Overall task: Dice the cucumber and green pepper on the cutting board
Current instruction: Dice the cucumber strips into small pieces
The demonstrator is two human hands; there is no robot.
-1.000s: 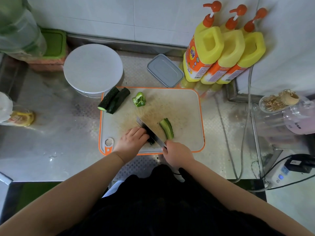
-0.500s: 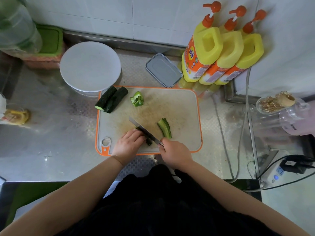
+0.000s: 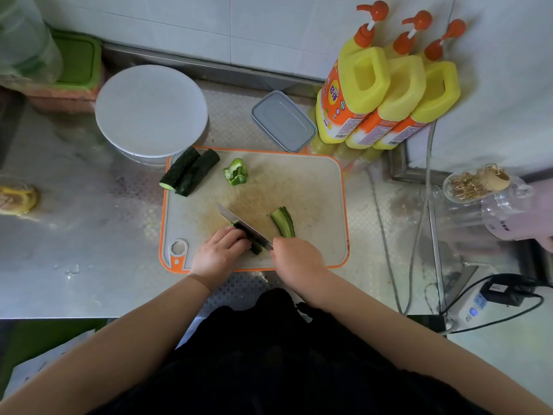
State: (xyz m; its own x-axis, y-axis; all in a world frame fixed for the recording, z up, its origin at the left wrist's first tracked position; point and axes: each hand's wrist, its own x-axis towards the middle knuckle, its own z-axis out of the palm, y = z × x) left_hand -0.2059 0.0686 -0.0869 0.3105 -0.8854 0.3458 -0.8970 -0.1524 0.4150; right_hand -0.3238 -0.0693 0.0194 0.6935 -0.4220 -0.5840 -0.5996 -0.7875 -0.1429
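Cutting board [image 3: 314, 187]: beige face, orange rim, hanging hole at near-left corner, centre stained brownish. It sits on the steel tabletop [image 3: 89, 235].

Cucumber piece under the knife [image 3: 254, 246]: dark green skin, short length lying on the near part of the board. Left hand [image 3: 220, 252] has its fingers curled down on the piece, pinning it. Most of it is hidden by the hand and the blade; only the right end and a sliver by the blade show.

Knife [image 3: 244, 226]: blade runs diagonally from far-left to near-right, edge down on the cucumber just beside the left fingertips. Right hand [image 3: 294, 259] is wrapped around the handle; the handle itself is hidden.

Cut cucumber strips [image 3: 283, 221]: a small stack to the right of the blade, pale green flesh with darker skin edges, slightly curved, lying flat, apart from the knife.

Two cucumber halves [image 3: 191, 172]: side by side at the far-left corner, dark bumpy skin up, one pale cut end showing; their left ends overhang the board rim.

Green pepper piece [image 3: 236, 172]: bright green, curled, glossy, just right of the halves, uncut.

Off the board: white round lid [image 3: 151, 110] far-left, grey rectangular container [image 3: 283, 121] behind the board, three yellow pump bottles [image 3: 386, 85] at far right.
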